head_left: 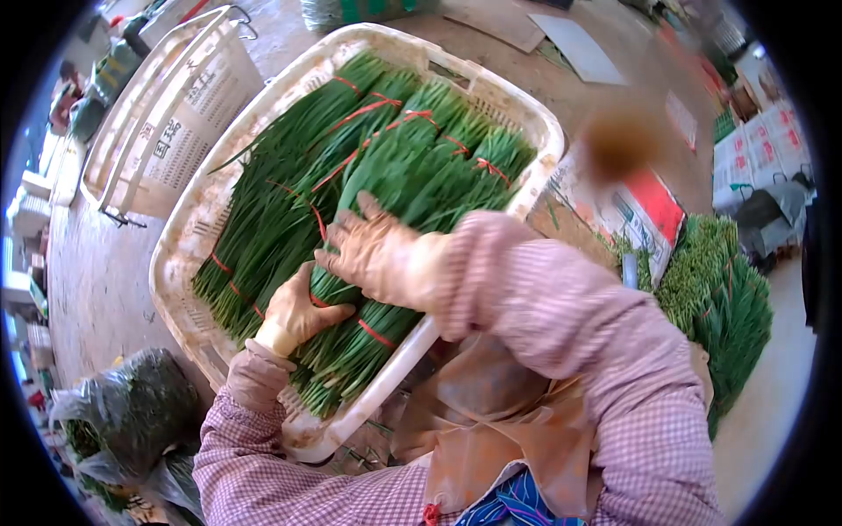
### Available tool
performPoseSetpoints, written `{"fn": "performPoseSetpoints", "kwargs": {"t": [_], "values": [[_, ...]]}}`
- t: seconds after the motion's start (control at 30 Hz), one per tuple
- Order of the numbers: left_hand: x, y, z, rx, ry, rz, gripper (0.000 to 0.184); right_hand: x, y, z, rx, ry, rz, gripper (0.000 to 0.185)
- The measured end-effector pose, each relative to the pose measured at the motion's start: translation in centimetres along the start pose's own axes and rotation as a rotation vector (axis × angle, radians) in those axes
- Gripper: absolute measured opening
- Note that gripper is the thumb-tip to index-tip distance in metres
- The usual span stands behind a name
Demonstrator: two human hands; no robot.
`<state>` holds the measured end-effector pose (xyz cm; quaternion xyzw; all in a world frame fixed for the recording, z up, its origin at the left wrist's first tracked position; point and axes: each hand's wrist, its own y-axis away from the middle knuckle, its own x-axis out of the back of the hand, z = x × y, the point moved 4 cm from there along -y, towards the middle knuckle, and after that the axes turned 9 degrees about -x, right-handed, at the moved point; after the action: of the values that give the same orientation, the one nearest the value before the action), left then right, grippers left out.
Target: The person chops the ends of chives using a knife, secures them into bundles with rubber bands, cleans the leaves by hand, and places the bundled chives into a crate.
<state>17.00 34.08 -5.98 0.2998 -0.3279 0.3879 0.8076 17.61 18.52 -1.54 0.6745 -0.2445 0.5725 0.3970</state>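
A large white plastic basket (175,254) with dirty rims holds several bundles of long green leafy stalks (272,210), bound with red ties. Both hands wear thin, pale gloves. My left hand (303,307) rests on a bundle near the basket's lower side, its thumb and fingers spread around the stalks by a red tie. Just above and to the right, my right hand (373,250) lies flat on the leaves with its fingers apart. Its palm side is hidden against the greens.
Another white basket (171,131) stands at the upper left. Clear bags of greens (132,403) lie at the lower left. More green bundles (724,298) are piled at the right beside a red and white carton (649,210). A pale board (579,48) lies on the floor.
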Motion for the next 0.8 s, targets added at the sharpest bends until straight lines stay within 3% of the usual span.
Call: {"fn": "performPoseSetpoints", "kwargs": {"t": [0.03,0.1,0.13,0.17,0.23,0.27,0.33,0.4,0.43,0.5,0.67,0.8], "values": [[0.2,0.2,0.8,0.068,0.024,-0.013,0.088,2.7,3.0,1.4,-0.007,-0.093,-0.019,0.066],[-0.7,0.2,0.2,0.050,0.059,0.002,0.086,4.2,9.0,6.5,-0.070,-0.374,0.340,0.041],[-0.9,0.2,-0.1,0.045,0.098,0.036,0.084,4.3,12.8,9.7,-0.107,-0.477,0.632,0.038],[-1.0,0.2,-0.1,0.037,0.090,0.028,0.084,2.2,15.6,13.0,-0.284,-0.728,0.782,0.027],[-0.9,0.1,-0.1,0.044,0.045,0.047,0.082,1.0,22.4,16.6,-0.743,-1.106,0.637,0.020],[-1.1,-0.1,-0.2,0.050,0.074,0.044,0.079,0.9,23.9,16.4,-0.758,-1.114,0.642,0.020],[-1.4,-0.3,-0.1,0.042,0.035,0.031,0.078,0.2,26.3,14.3,-0.673,-1.706,0.735,0.019],[-1.7,-0.3,-1.1,0.052,-0.054,0.032,0.074,2.4,25.7,9.8,-0.723,-1.754,0.420,0.021],[-1.8,0.0,-1.9,0.028,-0.069,-0.002,0.074,3.3,24.8,6.5,-0.645,-2.065,0.346,0.020],[-3.6,-0.5,-2.7,-0.038,0.351,0.017,0.068,4.1,25.4,2.9,-0.478,-2.043,0.356,0.020],[-2.0,-1.8,-1.8,-0.092,0.010,0.008,0.059,3.9,33.0,0.2,-0.509,-1.599,0.603,0.022],[-3.1,-3.9,3.6,-0.226,-0.068,0.054,0.057,4.5,41.6,-0.9,-0.738,-1.217,0.730,0.023]]}}
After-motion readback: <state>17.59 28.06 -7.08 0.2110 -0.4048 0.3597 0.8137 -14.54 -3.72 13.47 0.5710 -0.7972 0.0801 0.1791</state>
